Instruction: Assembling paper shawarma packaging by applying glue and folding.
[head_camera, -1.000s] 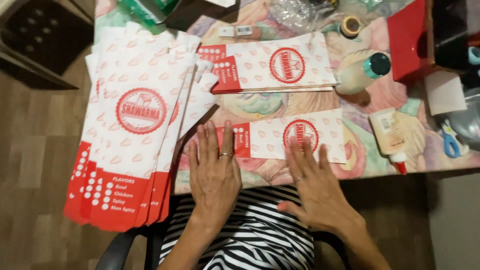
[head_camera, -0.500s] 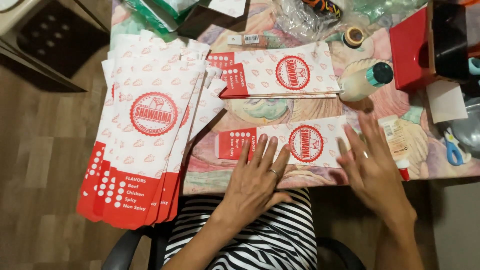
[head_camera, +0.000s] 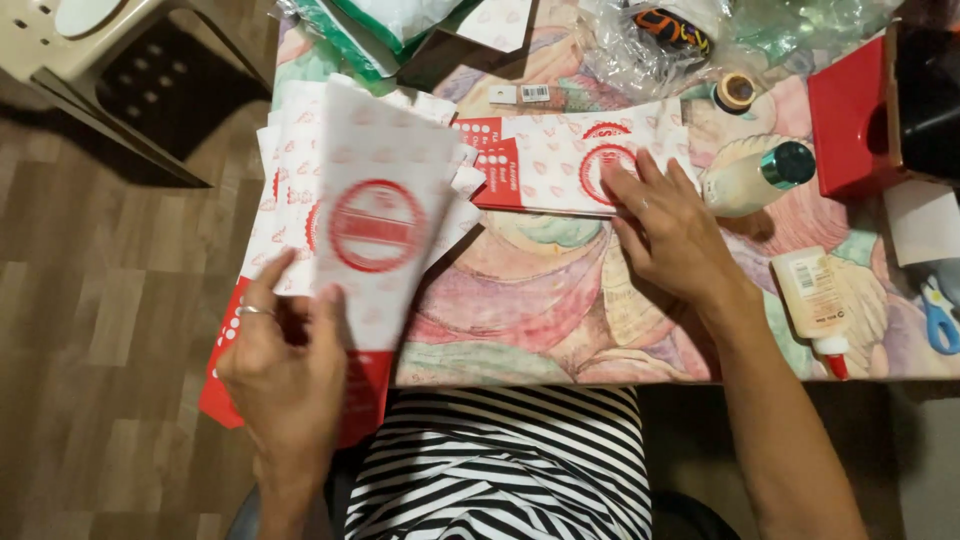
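- Hands: two. Left hand (head_camera: 285, 375), lower left of frame, grips one white paper bag with red round print and red bottom band (head_camera: 375, 250), blurred, thumb in front, fingers behind.
- Right hand (head_camera: 670, 230), centre right, fingers spread flat on one folded white-and-red paper bag (head_camera: 545, 165) lying on the pastel patterned tabletop (head_camera: 540, 300).
- Stack of same white-and-red bags (head_camera: 290, 190), left of centre, behind the held bag; count unclear.
- Right side: one glue bottle with red tip (head_camera: 815, 300), one green-capped bottle (head_camera: 750, 178), one tape roll (head_camera: 735, 92), one red box (head_camera: 850, 115).

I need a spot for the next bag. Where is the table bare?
The table is bare in the middle front, between the bag stack, the flat bag under the right hand, and the glue bottle. The far edge is crowded.
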